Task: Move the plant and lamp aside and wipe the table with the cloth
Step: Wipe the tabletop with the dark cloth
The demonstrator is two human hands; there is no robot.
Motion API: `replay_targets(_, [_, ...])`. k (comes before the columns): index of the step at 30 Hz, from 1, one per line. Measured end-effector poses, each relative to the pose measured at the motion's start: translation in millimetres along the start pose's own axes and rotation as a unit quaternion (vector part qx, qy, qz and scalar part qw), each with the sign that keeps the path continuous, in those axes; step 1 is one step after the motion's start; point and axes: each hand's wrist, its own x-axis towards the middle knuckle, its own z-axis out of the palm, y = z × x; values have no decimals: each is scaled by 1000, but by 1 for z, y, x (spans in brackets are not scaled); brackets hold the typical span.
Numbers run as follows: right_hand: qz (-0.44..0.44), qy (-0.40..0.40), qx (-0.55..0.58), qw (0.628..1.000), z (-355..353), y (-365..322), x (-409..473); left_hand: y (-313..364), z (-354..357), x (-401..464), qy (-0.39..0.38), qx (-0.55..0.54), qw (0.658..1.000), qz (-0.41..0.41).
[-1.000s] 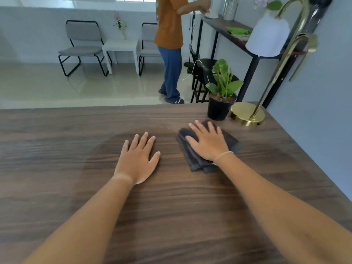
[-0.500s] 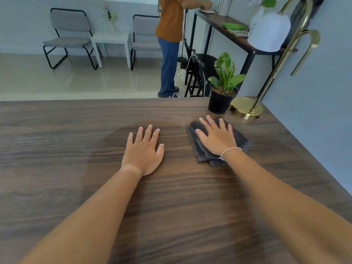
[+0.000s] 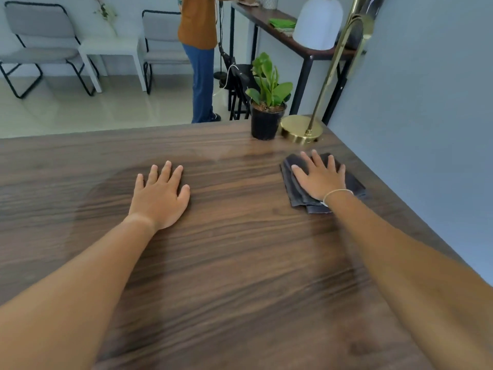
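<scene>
A folded dark grey cloth [image 3: 352,182] lies on the wooden table [image 3: 240,263] near its right edge. My right hand [image 3: 318,176] presses flat on the cloth, fingers spread. My left hand [image 3: 160,196] rests flat on the bare wood at the middle, holding nothing. A green plant in a black pot [image 3: 266,121] stands at the table's far right corner. Right beside it is the brass lamp [image 3: 300,129] with its round base, curved stem and white shade. A darker damp-looking patch covers the wood around my left hand.
A grey wall [image 3: 426,102] runs along the table's right edge. Beyond the far edge stands a person in an orange top [image 3: 198,49] at a narrow side table [image 3: 306,46]. Two grey chairs [image 3: 40,49] and a small white table [image 3: 112,46] are further back.
My right hand has slid the cloth to the right, toward the wall edge and nearer the lamp base. My left hand has stayed flat in about the same place.
</scene>
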Motion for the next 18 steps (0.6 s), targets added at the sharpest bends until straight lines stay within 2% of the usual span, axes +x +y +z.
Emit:
replay_targets(3, [-170, -10, 10, 985, 15, -56, -50, 1, -3, 0, -7, 8, 1000, 1])
replay_targets(6, [-280, -4, 20, 960, 20, -51, -134, 6, -8, -5, -16, 25, 1000, 5])
replay_targets(8, [-261, 3, 18, 965, 17, -9, -166, 16, -11, -12, -13, 12, 1000, 3])
replay_targets(10, [-186, 16, 22, 982, 7, 44, -165, 30, -12, -21, -8, -14, 1000, 8])
replay_targets(13, [-50, 11, -1, 999, -6, 100, -118, 53, -11, -38, -4, -42, 999, 27])
replay_targets(16, [13, 30, -4, 999, -10, 99, -55, 75, -5, -61, 0, -44, 998, 35])
replay_targets(18, [-4, 22, 1, 1000, -7, 70, -34, 87, 2, -72, -4, -32, 999, 34])
